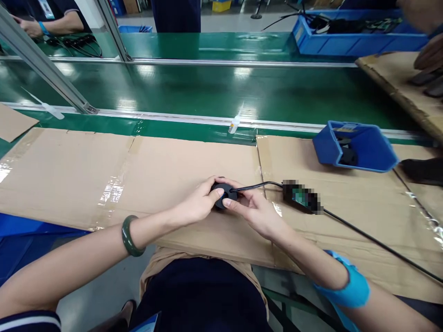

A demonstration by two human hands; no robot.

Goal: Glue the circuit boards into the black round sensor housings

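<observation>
Two hands met on the cardboard-covered bench [86,175]: I saw the left hand [197,205] and the right hand [254,212] closed from either side on a round black part [224,193]. The part sat between the fingertips [226,201], resting on the cardboard just before the body. A black cable [256,186] ran from it to a blurred module [301,197], with a blue bin [370,150] well apart at right.

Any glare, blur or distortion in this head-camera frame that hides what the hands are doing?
Head view: overhead lights glare in patches on the green conveyor belt, and the tape on the cardboard sheet shines; a pixelated block covers part of the cable; straight rails bow toward the edges, wide-angle distortion; left hand and right hand on the black round part are sharp and evenly lit.
</observation>
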